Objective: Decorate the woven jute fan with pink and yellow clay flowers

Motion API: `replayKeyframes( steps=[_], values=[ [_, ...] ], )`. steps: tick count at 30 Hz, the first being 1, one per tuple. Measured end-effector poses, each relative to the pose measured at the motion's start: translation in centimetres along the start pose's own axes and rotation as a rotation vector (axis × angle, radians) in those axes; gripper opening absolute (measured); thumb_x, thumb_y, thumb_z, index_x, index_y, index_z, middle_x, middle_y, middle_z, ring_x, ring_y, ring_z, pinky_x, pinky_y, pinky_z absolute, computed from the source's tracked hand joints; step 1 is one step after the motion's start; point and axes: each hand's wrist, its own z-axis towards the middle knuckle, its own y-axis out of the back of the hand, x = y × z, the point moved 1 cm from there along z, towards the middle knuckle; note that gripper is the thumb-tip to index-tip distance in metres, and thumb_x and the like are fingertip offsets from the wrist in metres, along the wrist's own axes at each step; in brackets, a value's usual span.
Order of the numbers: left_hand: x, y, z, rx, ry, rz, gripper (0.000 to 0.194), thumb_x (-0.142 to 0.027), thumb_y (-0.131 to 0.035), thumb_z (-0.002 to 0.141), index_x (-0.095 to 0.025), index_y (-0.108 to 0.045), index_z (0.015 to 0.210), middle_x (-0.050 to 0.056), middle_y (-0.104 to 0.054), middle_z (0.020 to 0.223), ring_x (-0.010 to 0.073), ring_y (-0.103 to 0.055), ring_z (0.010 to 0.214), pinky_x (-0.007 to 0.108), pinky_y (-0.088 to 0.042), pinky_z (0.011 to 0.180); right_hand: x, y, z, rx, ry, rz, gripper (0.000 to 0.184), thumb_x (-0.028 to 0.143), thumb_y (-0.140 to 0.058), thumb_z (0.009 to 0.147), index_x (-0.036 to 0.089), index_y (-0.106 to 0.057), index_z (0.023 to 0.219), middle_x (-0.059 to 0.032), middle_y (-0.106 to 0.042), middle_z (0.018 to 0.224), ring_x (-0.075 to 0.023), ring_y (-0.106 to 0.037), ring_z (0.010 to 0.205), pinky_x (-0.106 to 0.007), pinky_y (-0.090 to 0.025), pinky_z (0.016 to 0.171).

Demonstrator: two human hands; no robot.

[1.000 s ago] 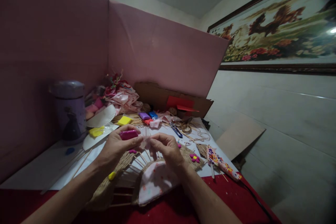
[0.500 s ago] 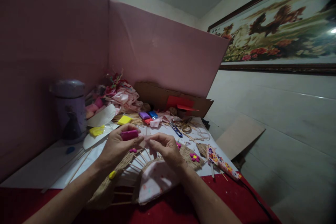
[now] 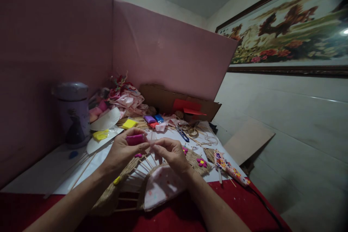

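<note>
Above a fan-shaped craft [image 3: 160, 192], my left hand [image 3: 116, 154] is closed around a magenta packet of modelling clay [image 3: 135, 139]. Clear plastic wrapper [image 3: 151, 137] sticks out from the packet's right end. The fingertips of my right hand [image 3: 172, 154] pinch that wrapper, close to my left fingertips. Beneath my hands, the fan has thin wooden ribs, a twine-wrapped outer band and pale printed fabric at its base. A magenta flower with a yellow centre [image 3: 201, 162] sits on the band at right, and a yellow lump [image 3: 116, 180] is on its left part.
A purple lidded container [image 3: 73, 119] stands at left. Yellow [image 3: 129, 124], purple [image 3: 149, 119] and blue clay packs [image 3: 158, 118] lie behind my hands. Blue-handled snips [image 3: 183, 135] and a flower-patterned tool with a cord [image 3: 231, 172] lie to the right. Pink panels [image 3: 168, 47] border the table.
Almost nothing differs. The magenta packet in my left hand has shifted slightly to the right, and both hands keep their hold.
</note>
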Motion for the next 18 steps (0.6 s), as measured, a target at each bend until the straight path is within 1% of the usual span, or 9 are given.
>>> replayKeyframes(
  steps=[4,7,9,12,14,18],
  values=[
    [0.40,0.32,0.16,0.018,0.060,-0.082,0.033,-0.022,-0.075,0.060,-0.018,-0.054,0.085,-0.003,-0.063,0.064,0.0120,-0.060,0.054,0.023,-0.049,0.052,0.13,-0.07,-0.04,0.020,-0.002,0.021,0.021,0.034,-0.064,0.072,0.013,-0.066,0.070,0.0012,-0.057,0.054,-0.0071,-0.048,0.045,-0.019,-0.039,0.041],
    [0.59,0.57,0.19,0.004,0.100,-0.132,0.035,-0.022,-0.074,0.062,-0.018,-0.053,0.089,-0.003,-0.064,0.065,0.0121,-0.060,0.055,0.024,-0.049,0.054,0.14,-0.15,-0.06,0.029,-0.003,0.044,0.023,0.036,-0.063,0.074,0.013,-0.065,0.071,0.0021,-0.056,0.051,-0.0068,-0.047,0.044,-0.019,-0.040,0.041],
    [0.61,0.53,0.14,0.003,0.086,-0.126,0.036,-0.021,-0.075,0.061,-0.018,-0.053,0.089,-0.003,-0.063,0.064,0.0121,-0.060,0.054,0.023,-0.048,0.053,0.16,-0.22,-0.08,0.029,-0.004,0.041,0.023,0.036,-0.062,0.074,0.014,-0.065,0.070,0.0021,-0.055,0.052,-0.0068,-0.047,0.044,-0.019,-0.039,0.041],
    [0.61,0.22,0.02,0.038,0.063,-0.089,0.036,-0.021,-0.075,0.061,-0.017,-0.052,0.088,-0.002,-0.064,0.063,0.0116,-0.059,0.053,0.023,-0.047,0.052,0.21,-0.31,-0.11,0.039,0.003,0.019,0.022,0.034,-0.062,0.074,0.013,-0.064,0.068,0.0019,-0.055,0.052,-0.0068,-0.047,0.044,-0.019,-0.039,0.041],
    [0.60,0.05,-0.02,0.053,0.071,-0.066,0.037,-0.022,-0.075,0.061,-0.017,-0.051,0.089,-0.002,-0.064,0.064,0.0115,-0.059,0.053,0.024,-0.048,0.053,0.20,-0.32,-0.13,0.047,0.008,0.011,0.021,0.033,-0.062,0.074,0.013,-0.065,0.068,0.0019,-0.055,0.052,-0.0068,-0.047,0.044,-0.019,-0.039,0.041],
    [0.39,0.02,0.00,0.038,0.078,-0.069,0.038,-0.024,-0.075,0.061,-0.017,-0.051,0.089,-0.003,-0.063,0.064,0.0122,-0.060,0.054,0.025,-0.049,0.053,0.18,-0.23,-0.13,0.047,0.005,0.019,0.023,0.034,-0.061,0.075,0.013,-0.064,0.068,0.0017,-0.055,0.052,-0.0068,-0.047,0.044,-0.019,-0.039,0.041]
  ],
)
